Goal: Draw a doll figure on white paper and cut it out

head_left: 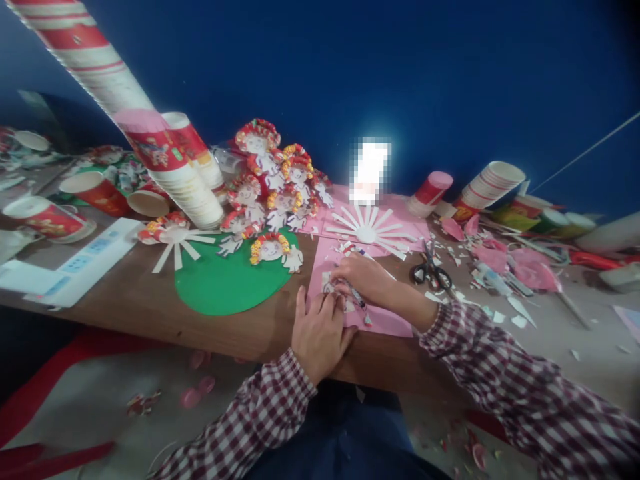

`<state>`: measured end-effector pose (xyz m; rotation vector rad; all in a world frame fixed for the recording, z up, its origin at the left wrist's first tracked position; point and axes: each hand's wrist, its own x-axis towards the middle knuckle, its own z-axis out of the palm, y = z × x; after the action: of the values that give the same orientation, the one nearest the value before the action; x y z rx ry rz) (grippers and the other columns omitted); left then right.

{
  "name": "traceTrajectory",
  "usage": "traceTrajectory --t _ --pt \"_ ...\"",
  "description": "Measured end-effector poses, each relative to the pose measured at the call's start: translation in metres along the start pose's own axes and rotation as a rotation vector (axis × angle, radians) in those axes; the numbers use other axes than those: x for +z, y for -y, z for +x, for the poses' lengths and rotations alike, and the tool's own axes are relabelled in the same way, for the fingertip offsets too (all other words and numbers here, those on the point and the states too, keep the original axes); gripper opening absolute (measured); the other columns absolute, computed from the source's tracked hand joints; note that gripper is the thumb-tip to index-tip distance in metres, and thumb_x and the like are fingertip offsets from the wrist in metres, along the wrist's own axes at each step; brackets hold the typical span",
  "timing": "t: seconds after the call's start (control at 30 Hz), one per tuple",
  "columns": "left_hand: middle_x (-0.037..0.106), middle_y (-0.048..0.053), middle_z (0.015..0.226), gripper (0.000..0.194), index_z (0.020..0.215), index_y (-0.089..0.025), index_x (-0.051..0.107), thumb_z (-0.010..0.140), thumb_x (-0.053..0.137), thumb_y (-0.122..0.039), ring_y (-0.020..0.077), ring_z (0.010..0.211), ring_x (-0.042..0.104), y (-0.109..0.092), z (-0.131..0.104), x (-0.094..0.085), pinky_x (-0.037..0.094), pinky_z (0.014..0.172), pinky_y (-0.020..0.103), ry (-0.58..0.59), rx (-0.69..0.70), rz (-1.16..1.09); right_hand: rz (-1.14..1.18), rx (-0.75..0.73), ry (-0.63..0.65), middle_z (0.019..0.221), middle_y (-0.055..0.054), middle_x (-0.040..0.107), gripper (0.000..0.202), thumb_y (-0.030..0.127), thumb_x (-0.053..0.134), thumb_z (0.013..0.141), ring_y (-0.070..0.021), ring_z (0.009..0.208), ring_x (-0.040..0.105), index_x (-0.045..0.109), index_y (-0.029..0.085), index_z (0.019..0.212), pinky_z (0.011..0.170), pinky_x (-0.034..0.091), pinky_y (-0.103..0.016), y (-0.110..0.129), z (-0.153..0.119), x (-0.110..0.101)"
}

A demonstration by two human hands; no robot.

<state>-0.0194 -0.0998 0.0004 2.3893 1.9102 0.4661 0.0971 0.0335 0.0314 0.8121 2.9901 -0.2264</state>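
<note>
My right hand [367,277] is closed, fingers bent down over the pink paper [395,321]. From under its thumb side comes a slim pen [357,297] with a dark and white barrel; its tip is hidden by the fingers. By those fingertips lies a small white paper cutout [326,280], partly covered. My left hand [320,330] rests on the paper and table edge, palm down and fingers stretched out, its fingertips close to the cutout. Just beyond the right hand lies another white and red pen-like stick [350,249].
Black scissors [431,272] lie right of my right hand among paper scraps. Behind stands a fan-cut white paper cup [367,230]. To the left are a green sheet [225,283], several paper dolls [270,250] and a tall leaning stack of cups [160,147]. More stacked cups [490,187] stand right.
</note>
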Motion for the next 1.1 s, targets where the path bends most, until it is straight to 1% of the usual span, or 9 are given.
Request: traceTrajectory --t 0.17,0.3,0.47,0.6,0.7,0.83,0.93,1.1 --pt "0.059 0.012 0.118 0.047 0.128 -0.014 0.049 0.089 0.048 -0.040 0.0279 0.114 0.049 0.0003 -0.0003 0.0013 0.015 0.111 0.060 -0.006 -0.014 -0.014 -0.009 -0.014 0.004 0.080 -0.005 0.067 0.011 0.023 0.061 0.085 -0.0188 0.081 0.058 0.071 0.019 0.085 0.076 0.038 -0.029 0.0000 0.0002 -0.0009" --pt "0.059 0.011 0.118 0.044 0.124 -0.015 0.052 0.089 0.047 -0.040 0.0276 0.115 0.048 0.0002 -0.0006 0.0014 0.014 0.112 0.060 0.001 -0.016 -0.027 -0.001 -0.011 0.004 0.081 -0.005 0.068 0.011 0.022 0.060 0.086 -0.0186 0.082 0.058 0.071 0.019 0.085 0.078 0.038 -0.029 -0.0008 0.0002 0.0004" --pt "0.059 0.012 0.120 0.044 0.125 -0.014 0.051 0.090 0.046 -0.040 0.0284 0.116 0.048 0.0008 -0.0011 0.0022 0.013 0.111 0.061 0.006 -0.014 -0.026 0.007 -0.012 0.006 0.083 -0.006 0.068 0.010 0.023 0.061 0.085 -0.0197 0.084 0.058 0.071 0.019 0.086 0.079 0.038 -0.030 -0.0025 0.0014 0.0036" --pt "0.057 0.013 0.124 0.045 0.125 -0.012 0.050 0.092 0.042 -0.041 0.0288 0.122 0.044 0.0020 -0.0012 0.0034 0.012 0.112 0.060 0.004 0.012 -0.031 0.011 -0.008 0.015 0.081 -0.006 0.068 0.011 0.024 0.061 0.085 -0.0198 0.083 0.058 0.071 0.019 0.086 0.079 0.039 -0.030 -0.0032 0.0026 0.0041" --pt "0.056 0.013 0.125 0.044 0.124 -0.013 0.051 0.091 0.043 -0.040 0.0290 0.126 0.040 0.0027 -0.0008 0.0034 0.011 0.113 0.060 -0.007 0.005 -0.040 0.020 -0.022 0.012 0.082 -0.006 0.068 0.010 0.023 0.061 0.085 -0.0194 0.082 0.058 0.071 0.019 0.086 0.078 0.039 -0.030 -0.0031 0.0025 0.0030" --pt "0.057 0.011 0.121 0.043 0.121 -0.015 0.053 0.089 0.046 -0.042 0.0298 0.123 0.042 0.0032 0.0002 0.0027 0.012 0.112 0.061 0.001 -0.018 -0.050 0.032 -0.023 -0.004 0.083 -0.006 0.068 0.011 0.022 0.060 0.085 -0.0195 0.083 0.058 0.071 0.019 0.087 0.077 0.039 -0.030 -0.0028 0.0020 0.0024" --pt "0.057 0.011 0.123 0.045 0.121 -0.015 0.053 0.089 0.046 -0.044 0.0301 0.122 0.042 0.0035 0.0006 0.0026 0.011 0.111 0.062 0.008 -0.013 -0.050 0.047 -0.020 -0.006 0.082 -0.006 0.068 0.011 0.022 0.060 0.085 -0.0196 0.082 0.058 0.071 0.019 0.087 0.078 0.039 -0.031 -0.0033 0.0021 0.0033" --pt "0.054 0.012 0.127 0.050 0.128 -0.015 0.049 0.089 0.045 -0.045 0.0307 0.122 0.042 0.0036 0.0006 0.0032 0.012 0.111 0.062 0.004 -0.009 -0.032 0.052 -0.026 -0.014 0.082 -0.006 0.067 0.010 0.025 0.062 0.084 -0.0204 0.082 0.058 0.071 0.019 0.087 0.078 0.040 -0.031 -0.0060 0.0028 0.0064"
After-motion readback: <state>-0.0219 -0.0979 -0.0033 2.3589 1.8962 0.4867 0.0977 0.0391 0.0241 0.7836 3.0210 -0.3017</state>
